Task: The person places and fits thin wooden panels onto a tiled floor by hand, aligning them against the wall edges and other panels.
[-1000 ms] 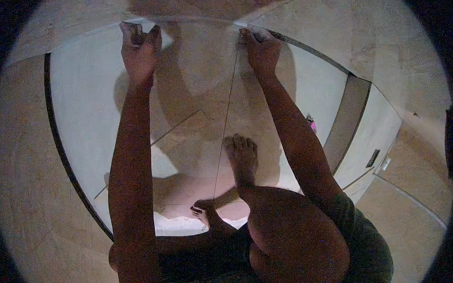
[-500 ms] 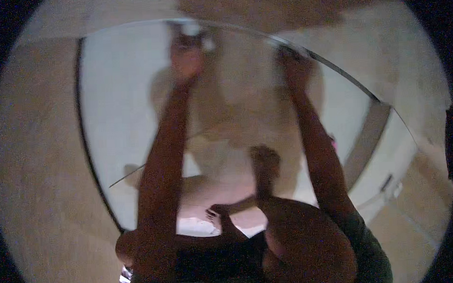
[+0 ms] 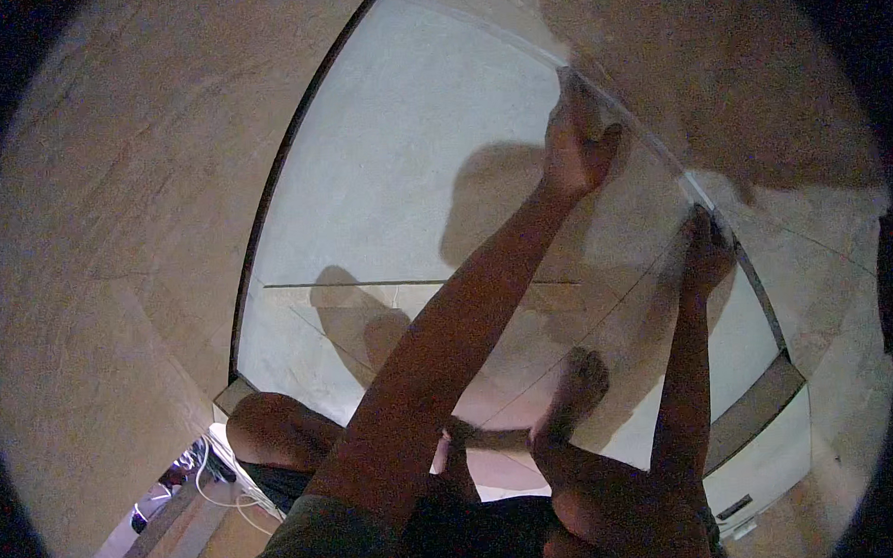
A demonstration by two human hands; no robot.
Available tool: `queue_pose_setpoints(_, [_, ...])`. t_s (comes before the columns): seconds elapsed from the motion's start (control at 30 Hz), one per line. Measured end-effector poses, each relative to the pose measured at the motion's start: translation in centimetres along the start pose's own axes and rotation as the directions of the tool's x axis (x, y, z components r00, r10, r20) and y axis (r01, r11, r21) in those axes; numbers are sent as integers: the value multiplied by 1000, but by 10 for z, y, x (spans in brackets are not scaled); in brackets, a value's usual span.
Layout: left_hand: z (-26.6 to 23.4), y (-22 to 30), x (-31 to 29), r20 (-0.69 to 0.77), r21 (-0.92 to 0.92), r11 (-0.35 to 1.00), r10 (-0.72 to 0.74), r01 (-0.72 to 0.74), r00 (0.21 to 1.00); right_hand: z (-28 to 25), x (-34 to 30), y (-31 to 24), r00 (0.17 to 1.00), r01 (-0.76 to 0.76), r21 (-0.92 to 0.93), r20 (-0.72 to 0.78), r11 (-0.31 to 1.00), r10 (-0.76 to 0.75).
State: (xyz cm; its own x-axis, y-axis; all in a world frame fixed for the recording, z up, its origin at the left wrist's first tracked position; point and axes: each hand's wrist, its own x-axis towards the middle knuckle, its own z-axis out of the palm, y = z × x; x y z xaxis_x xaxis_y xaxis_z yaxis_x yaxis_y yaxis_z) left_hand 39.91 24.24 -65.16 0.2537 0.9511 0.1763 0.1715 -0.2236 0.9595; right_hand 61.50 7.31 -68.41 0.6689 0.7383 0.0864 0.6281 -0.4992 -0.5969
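Observation:
A large white panel [image 3: 364, 183] with a dark edge on its left lies flat under my arms and bare feet. Along its far right edge runs a thin, pale, shiny strip [image 3: 648, 144]. My left hand [image 3: 578, 146] reaches to that edge, fingers stretched onto the strip and thumb held apart. Nearer to me on the same edge, my right hand [image 3: 709, 255] has its fingers bent together at the strip, where the bare dark edge begins. Shadow partly hides its fingertips.
Tan marbled floor [image 3: 119, 192] surrounds the panel. A grey-brown band [image 3: 756, 416] crosses its near right corner, with a small dark slot [image 3: 735, 508] below. White cables [image 3: 222, 474] lie at lower left. My foot [image 3: 580, 378] rests on the panel.
The view has turned, so the panel's far edge now slants down to the right. Both hands appear farther right, still at that edge. Cables have come into sight at lower left.

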Motion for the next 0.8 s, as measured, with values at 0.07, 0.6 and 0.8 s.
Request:
queue_pose_setpoints(0.07, [5, 2, -2, 41, -34, 986, -160, 161, 986, 1, 1, 19, 944, 280, -298, -87, 913, -318])
queue_pose_setpoints(0.6, [-29, -29, -16, -74, -3, 1000, -1, 1, 997, 37, -16, 21, 937, 308, -236, -95, 922, -337])
queue_pose_setpoints(0.8, [-51, -47, -44, -58, 40, 999, -23, 25, 998, 38, -51, -19, 843, 487, -421, -2, 765, -538])
